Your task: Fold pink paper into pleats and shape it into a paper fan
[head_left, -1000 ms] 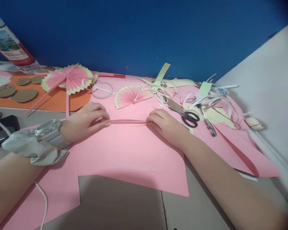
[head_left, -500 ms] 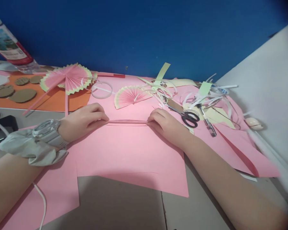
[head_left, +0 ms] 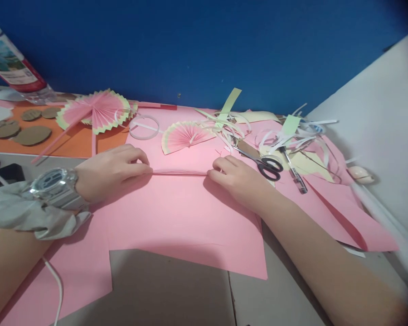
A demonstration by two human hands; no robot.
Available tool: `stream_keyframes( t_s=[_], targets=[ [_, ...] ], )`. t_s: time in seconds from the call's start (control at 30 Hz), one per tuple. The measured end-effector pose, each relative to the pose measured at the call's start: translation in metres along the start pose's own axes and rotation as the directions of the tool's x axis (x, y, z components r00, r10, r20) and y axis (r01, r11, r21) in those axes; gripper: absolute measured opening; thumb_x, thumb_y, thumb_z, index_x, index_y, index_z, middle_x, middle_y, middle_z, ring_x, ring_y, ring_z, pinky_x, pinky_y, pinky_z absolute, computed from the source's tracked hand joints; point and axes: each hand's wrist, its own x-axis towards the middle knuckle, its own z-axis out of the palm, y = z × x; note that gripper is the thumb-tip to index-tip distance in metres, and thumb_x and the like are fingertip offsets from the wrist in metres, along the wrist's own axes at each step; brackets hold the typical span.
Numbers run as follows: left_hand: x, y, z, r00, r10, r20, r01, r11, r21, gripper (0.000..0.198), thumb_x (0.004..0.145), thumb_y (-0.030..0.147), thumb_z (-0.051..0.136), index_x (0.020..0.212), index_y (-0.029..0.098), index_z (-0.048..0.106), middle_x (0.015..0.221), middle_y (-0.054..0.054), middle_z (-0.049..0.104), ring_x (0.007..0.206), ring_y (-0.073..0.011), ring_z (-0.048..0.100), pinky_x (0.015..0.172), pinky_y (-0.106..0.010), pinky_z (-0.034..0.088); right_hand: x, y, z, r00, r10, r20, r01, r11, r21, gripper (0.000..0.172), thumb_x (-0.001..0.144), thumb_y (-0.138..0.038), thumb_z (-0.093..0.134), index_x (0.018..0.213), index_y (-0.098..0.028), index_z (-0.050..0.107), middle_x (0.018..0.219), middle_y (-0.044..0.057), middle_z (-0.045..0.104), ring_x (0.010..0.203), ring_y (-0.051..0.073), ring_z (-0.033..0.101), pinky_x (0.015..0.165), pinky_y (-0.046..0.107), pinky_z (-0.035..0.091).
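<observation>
A narrow strip of pleated pink paper (head_left: 180,172) stretches level between my hands, its folds stacked close together. My left hand (head_left: 114,170) pinches its left end between thumb and fingers; the wrist wears a clear watch and a grey scrunchie. At the right end, my right hand (head_left: 236,179) grips the strip the same way. Beneath lies a large pink sheet (head_left: 187,217). Just beyond the strip rests a pleated pink paper fan (head_left: 187,136) with a yellow-green edge. Scissors (head_left: 270,167) with black handles lie beside my right hand.
Paper scraps (head_left: 238,124) and a pen (head_left: 294,172) lie at the right. A finished-looking round fan (head_left: 93,111), cardboard discs (head_left: 32,135) on an orange sheet (head_left: 7,147) and a plastic bottle (head_left: 17,63) stand left. A blue wall (head_left: 204,50) bounds the back.
The pleated strip has turned slightly and now shows its stacked fold edges. My left wrist has shifted a little left; both hands stay at the strip's ends.
</observation>
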Motion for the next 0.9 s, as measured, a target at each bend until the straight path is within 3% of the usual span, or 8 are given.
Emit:
stream_keyframes(
  t_s=[0.27, 0.5, 0.73, 0.9],
  targets=[
    [0.003, 0.008, -0.007, 0.999, 0.045, 0.015, -0.045, 0.999, 0.009, 0.019, 0.087, 0.027, 0.045, 0.085, 0.024, 0.064, 0.101, -0.006, 0.061, 0.085, -0.0203, 0.052, 0.079, -0.034, 0.042, -0.001, -0.005, -0.003, 0.997, 0.025, 0.068, -0.019, 0.995, -0.098, 0.021, 0.078, 0.000, 0.047, 0.083, -0.016, 0.058, 0.081, 0.007, 0.055, 0.072, 0.020, 0.044, 0.064, 0.031, 0.031],
    [0.004, 0.011, -0.006, 1.000, -0.010, 0.014, 0.009, 0.999, 0.052, 0.021, 0.088, 0.033, 0.045, 0.086, 0.024, 0.064, 0.101, -0.006, 0.061, 0.088, -0.0220, 0.051, 0.083, -0.036, 0.041, 0.000, -0.008, -0.003, 0.998, 0.038, 0.048, -0.032, 0.994, -0.108, 0.020, 0.080, -0.002, 0.046, 0.083, -0.016, 0.059, 0.081, 0.008, 0.055, 0.073, 0.020, 0.045, 0.064, 0.031, 0.031],
    [0.004, 0.011, -0.003, 0.999, 0.044, -0.023, -0.042, 0.996, 0.084, 0.018, 0.088, 0.028, 0.045, 0.083, 0.023, 0.061, 0.097, -0.005, 0.064, 0.086, -0.0220, 0.052, 0.081, -0.037, 0.043, 0.000, -0.011, -0.003, 0.998, 0.040, 0.038, -0.035, 0.992, -0.121, 0.018, 0.079, -0.001, 0.047, 0.079, -0.016, 0.057, 0.077, 0.007, 0.055, 0.070, 0.020, 0.045, 0.063, 0.031, 0.032],
    [0.007, 0.013, 0.001, 0.998, -0.023, -0.057, 0.024, 1.000, 0.014, 0.012, 0.083, 0.027, 0.048, 0.086, 0.021, 0.058, 0.096, -0.008, 0.062, 0.088, -0.0243, 0.053, 0.082, -0.041, 0.043, 0.003, -0.012, 0.003, 0.996, 0.091, -0.018, -0.092, 0.992, -0.081, 0.014, 0.089, -0.017, 0.046, 0.081, -0.015, 0.057, 0.078, 0.008, 0.056, 0.073, 0.021, 0.048, 0.066, 0.032, 0.035]
  ],
)
